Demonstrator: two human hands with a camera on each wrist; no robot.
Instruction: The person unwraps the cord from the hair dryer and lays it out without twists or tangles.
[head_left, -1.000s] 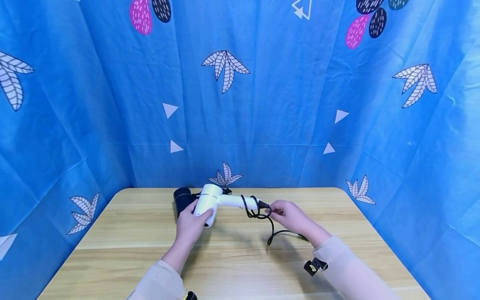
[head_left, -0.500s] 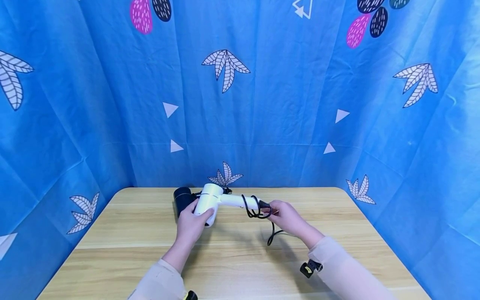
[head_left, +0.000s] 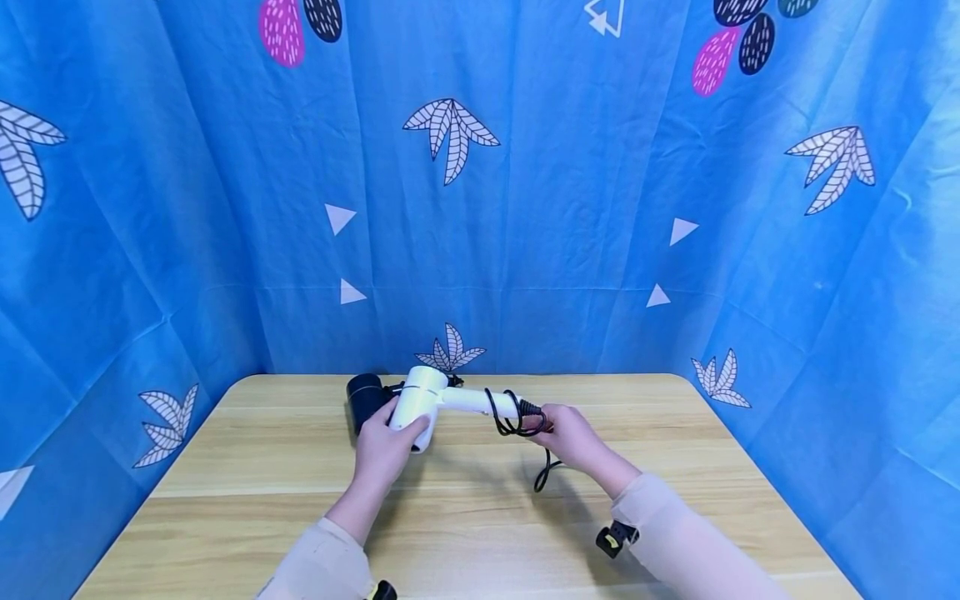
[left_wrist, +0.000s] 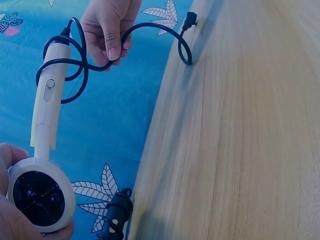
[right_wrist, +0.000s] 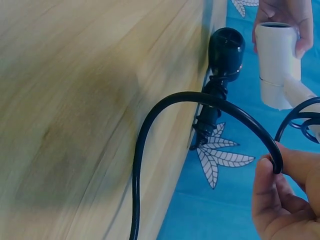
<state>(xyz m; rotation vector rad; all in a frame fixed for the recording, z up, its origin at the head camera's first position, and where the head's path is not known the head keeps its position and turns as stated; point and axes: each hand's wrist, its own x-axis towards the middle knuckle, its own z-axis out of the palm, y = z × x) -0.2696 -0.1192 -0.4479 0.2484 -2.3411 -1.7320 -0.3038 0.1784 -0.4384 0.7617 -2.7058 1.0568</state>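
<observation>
My left hand grips the barrel of a white hair dryer, which is held above the table with its handle pointing right. A black power cord is looped round the lower handle. Between thumb and fingers, my right hand pinches the cord just past the handle's end. The free stretch of cord hangs down in a loop, its plug showing in the left wrist view. Behind the white dryer lies a black hair dryer with its own cord wrapped on the handle.
The wooden table extends in front of and around both hands. A blue patterned curtain hangs behind its back edge and along both sides. The black dryer lies close to that back edge.
My right hand has shifted slightly left along the cord, towards the handle's end. The left hand and the white hair dryer have hardly moved.
</observation>
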